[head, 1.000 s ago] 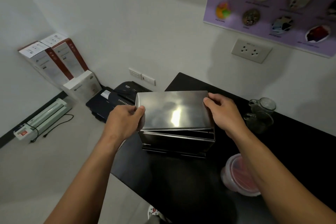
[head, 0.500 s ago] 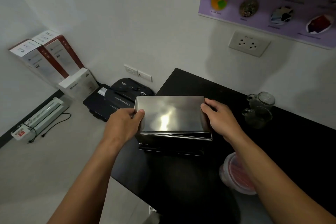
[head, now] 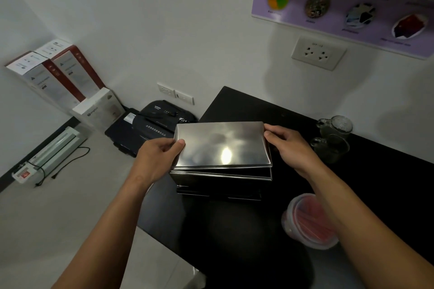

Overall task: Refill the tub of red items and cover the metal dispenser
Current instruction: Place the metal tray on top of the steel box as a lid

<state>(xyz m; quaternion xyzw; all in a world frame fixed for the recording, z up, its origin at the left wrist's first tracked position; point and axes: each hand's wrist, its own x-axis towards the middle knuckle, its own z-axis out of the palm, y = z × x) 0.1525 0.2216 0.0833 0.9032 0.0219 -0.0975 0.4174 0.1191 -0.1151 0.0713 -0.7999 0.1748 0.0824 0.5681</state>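
Note:
A shiny metal lid [head: 223,145] lies on top of the dark metal dispenser [head: 220,183], which stands on the black counter [head: 234,230]. My left hand [head: 157,157] grips the lid's left end and my right hand [head: 291,148] grips its right end. A thin gap shows along the lid's front edge. A clear plastic tub of red items [head: 310,220] with its lid on sits at the front right, partly hidden under my right forearm.
Two glass jars [head: 333,138] stand right of the dispenser near the wall. A wall socket [head: 317,53] and a purple poster [head: 352,0] hang above. On the floor at left are a black shredder [head: 155,126], boxes [head: 58,73] and a laminator [head: 51,152].
The lid has come down onto the dispenser and the gap under it has narrowed. Both hands stayed at its ends.

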